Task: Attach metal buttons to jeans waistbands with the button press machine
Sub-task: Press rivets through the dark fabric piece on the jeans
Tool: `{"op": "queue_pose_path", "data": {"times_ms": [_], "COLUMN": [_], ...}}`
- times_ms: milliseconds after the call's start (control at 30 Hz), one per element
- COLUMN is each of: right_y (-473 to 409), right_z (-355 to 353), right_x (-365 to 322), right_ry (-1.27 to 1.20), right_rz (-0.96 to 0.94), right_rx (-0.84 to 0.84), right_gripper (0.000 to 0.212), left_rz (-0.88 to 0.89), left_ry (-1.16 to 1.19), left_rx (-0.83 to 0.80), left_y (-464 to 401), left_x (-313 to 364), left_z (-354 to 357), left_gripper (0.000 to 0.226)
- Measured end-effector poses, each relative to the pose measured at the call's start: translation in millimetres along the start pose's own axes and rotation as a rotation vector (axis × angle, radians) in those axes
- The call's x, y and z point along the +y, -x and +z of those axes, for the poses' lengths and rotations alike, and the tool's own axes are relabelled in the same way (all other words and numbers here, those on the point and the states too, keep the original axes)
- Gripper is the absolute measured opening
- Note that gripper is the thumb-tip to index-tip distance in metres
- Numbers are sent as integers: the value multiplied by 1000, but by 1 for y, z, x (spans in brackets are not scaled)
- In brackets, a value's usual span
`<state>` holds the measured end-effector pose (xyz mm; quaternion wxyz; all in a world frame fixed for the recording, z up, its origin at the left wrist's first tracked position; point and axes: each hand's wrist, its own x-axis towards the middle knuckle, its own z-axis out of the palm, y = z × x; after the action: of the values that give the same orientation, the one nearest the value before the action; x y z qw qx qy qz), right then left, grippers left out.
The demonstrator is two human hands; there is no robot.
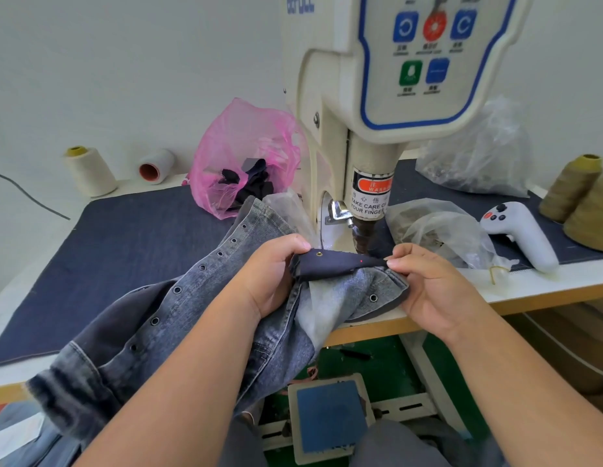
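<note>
The button press machine is towering over the bench at the middle of the view, its punch head hanging just above the fabric, so the work is being brought to it rather than the other way round. The jeans are spilling off the front edge of the table toward the person's lap, probably so their weight is not dragging on the part under the punch. Both hands are stretching the dark waistband flat between them: the left hand is gripping its left end with curled fingers, and the right hand is pinching its right end between thumb and fingertips, keeping clear of the punch. A red aiming dot is glowing on the band, seemingly marking where the button will land. One small metal button is already sitting near the left hand.
</note>
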<state>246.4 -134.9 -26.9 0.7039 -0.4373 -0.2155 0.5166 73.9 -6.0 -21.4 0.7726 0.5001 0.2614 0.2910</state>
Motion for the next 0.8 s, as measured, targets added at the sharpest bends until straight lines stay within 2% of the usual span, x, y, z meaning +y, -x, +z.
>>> {"op": "queue_pose_path", "data": {"times_ms": [100,367,467,633,800], "right_y": [-1,3,8,11,8], "right_z": [2,2,-3,-7,-9], "right_x": [0,8,14,17,18], "right_ry": [38,69,44,24,19], "right_rz": [-8,-113,-133,-167,-166], "right_rx": [19,31,3,-52,-67], "right_gripper": [28,33,33,14,14], "left_rz": [15,34,72,98,97], "left_ry": [11,-62,-96,-109,-103], "left_rx": [-12,45,11,-59,-64], "left_y": [1,4,3,3,1], "left_x": [0,0,-1,-1,-2], "left_z": [1,5,3,-1,-1], "left_gripper": [27,8,23,21,22]}}
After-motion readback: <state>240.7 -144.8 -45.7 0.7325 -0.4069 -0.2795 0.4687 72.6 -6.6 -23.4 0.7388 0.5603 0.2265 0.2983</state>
